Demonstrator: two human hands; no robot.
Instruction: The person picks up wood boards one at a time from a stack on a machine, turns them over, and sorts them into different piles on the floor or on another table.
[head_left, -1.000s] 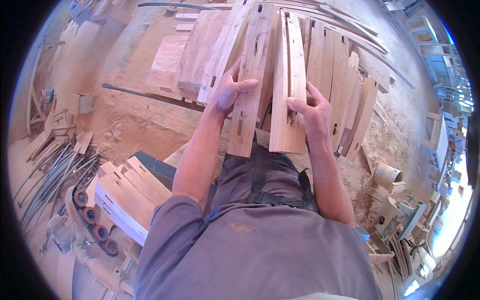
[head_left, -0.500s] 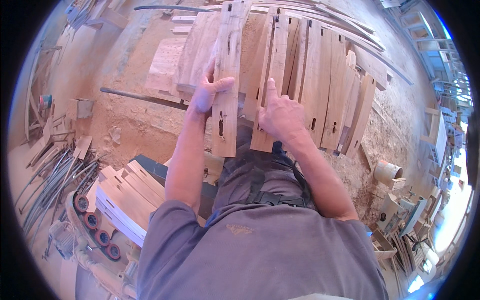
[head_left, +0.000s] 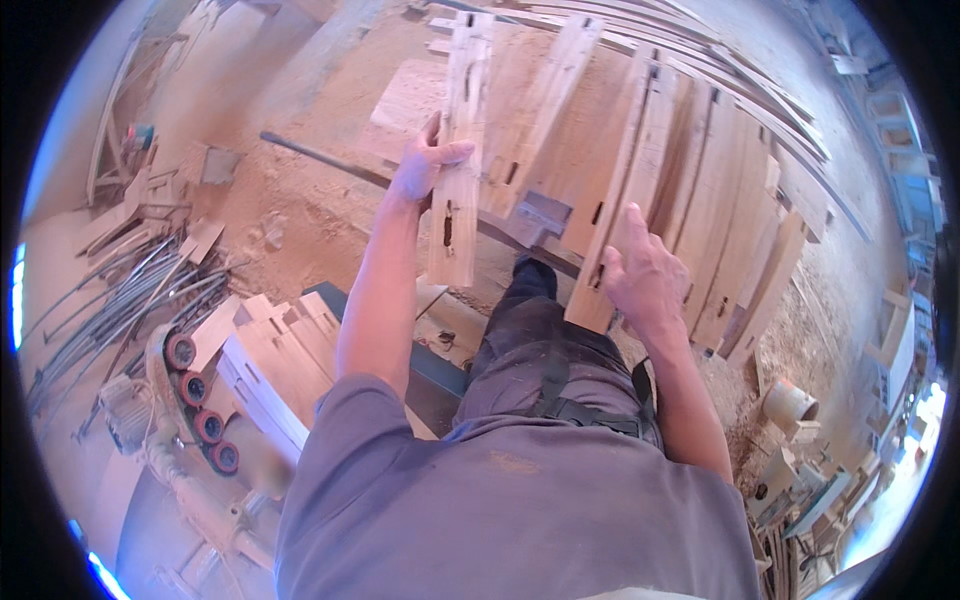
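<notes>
My left hand [head_left: 423,170] is wrapped round the left edge of a long slotted wooden board [head_left: 458,215], its thumb across the upper face. The board stands clear to the left of a row of similar boards. My right hand [head_left: 648,278] lies over a slotted board [head_left: 625,190] in that row, index finger stretched out along it, thumb apart and the other fingers bent. Nothing shows in its grip. Between the two hands, another slotted board [head_left: 545,110] lies slanted. Dark slots show near the ends of several boards.
A dark bar [head_left: 320,160] juts out left of the boards. At the lower left are stacked slotted pieces [head_left: 275,350], a machine with red-rimmed rollers [head_left: 195,388] and a heap of thin rods [head_left: 130,310]. A bucket [head_left: 790,402] lies at right on the sawdust-covered floor.
The board in my left hand is farther from the row, and a slanted board now shows in the widened gap. My right hand has moved right. The whole view has also shifted.
</notes>
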